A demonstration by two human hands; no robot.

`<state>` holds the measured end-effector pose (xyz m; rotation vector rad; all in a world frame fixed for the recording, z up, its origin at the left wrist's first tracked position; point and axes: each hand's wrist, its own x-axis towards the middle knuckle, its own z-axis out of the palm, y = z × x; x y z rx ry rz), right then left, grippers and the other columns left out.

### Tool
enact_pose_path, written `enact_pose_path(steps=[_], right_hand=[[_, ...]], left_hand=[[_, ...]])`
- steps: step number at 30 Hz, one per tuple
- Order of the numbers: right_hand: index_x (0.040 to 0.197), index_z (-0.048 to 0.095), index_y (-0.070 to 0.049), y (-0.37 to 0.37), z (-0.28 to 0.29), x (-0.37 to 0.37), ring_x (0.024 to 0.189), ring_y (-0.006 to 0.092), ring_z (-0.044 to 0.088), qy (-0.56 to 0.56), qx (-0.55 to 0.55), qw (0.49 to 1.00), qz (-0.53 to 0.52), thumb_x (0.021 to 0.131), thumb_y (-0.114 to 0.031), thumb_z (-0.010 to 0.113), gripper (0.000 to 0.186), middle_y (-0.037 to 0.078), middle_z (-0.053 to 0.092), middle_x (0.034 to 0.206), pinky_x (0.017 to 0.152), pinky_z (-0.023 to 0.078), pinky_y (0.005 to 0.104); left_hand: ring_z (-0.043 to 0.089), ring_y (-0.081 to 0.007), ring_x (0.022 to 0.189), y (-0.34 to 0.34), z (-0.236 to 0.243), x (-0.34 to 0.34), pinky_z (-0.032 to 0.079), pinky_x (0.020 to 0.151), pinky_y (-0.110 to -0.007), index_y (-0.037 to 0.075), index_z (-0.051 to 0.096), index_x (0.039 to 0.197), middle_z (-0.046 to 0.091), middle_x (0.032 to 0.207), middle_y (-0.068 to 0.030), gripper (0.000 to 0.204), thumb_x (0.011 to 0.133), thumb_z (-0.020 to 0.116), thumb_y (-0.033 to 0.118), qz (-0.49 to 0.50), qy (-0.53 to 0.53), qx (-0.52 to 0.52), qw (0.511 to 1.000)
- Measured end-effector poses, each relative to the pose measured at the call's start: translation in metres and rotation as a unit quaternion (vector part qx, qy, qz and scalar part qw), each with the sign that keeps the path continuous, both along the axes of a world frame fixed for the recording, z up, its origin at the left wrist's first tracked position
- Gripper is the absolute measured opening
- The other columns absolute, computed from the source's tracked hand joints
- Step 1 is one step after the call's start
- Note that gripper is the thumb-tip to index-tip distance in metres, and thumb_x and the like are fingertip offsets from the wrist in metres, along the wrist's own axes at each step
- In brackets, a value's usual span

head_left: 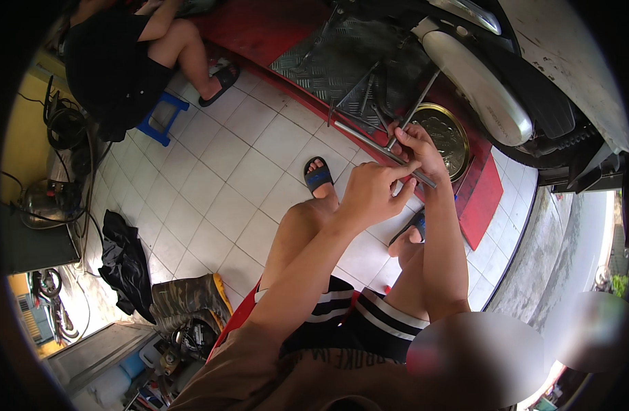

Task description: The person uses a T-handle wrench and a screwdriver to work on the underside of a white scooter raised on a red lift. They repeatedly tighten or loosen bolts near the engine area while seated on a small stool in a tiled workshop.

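Observation:
A long metal T-handle wrench (371, 140) slants between my hands, its shaft running up toward the underside of a motorcycle (475, 82). My right hand (422, 149) is closed around the wrench near the joint of shaft and crossbar. At the bar's near end, my left hand (375, 194) has its index finger stretched across the bar and its thumb apart below. The other left fingers are curled and partly hidden. Beyond my right hand lies a round pan (457, 130) with a gold rim and dark contents. The wrench's far tip is hard to make out.
The motorcycle stands over a red platform (484, 214) with a dark tread plate (313, 65). At upper left, another person (112, 65) sits by a blue stool (165, 118). Black cloth (122, 264), a camouflage-patterned item (191, 299) and cables (71, 127) lie left on the tiled floor (222, 175).

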<state>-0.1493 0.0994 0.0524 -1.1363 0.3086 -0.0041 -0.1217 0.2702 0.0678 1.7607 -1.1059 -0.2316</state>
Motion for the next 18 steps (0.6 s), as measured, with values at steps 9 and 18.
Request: enact_pose_path(steps=[9,18], right_hand=[[0.098,0.056,0.002,-0.009,-0.009,-0.002,0.052,0.0071,0.036,-0.080,0.067,0.994,-0.034,0.095,-0.022,0.060,0.025,-0.001,0.046,0.060,0.049,0.028,0.0210],[0.095,0.055,0.000,-0.013,-0.018,0.004,0.055,0.0065,0.036,-0.012,-0.005,1.000,-0.016,0.097,-0.020,0.056,0.020,-0.001,0.046,0.063,0.051,0.031,0.0218]], left_hand=[[0.068,-0.0242,0.064,0.005,-0.022,0.009,0.047,0.050,-0.028,0.003,0.047,0.132,0.063,0.078,-0.0170,0.049,0.099,0.044,0.038,0.002,0.479,0.091,0.873],[0.043,-0.0126,0.048,0.005,-0.011,0.008,0.033,0.049,-0.032,0.006,0.070,0.108,0.043,0.051,-0.0060,0.030,0.097,0.053,0.028,-0.111,0.229,-0.034,0.967]])
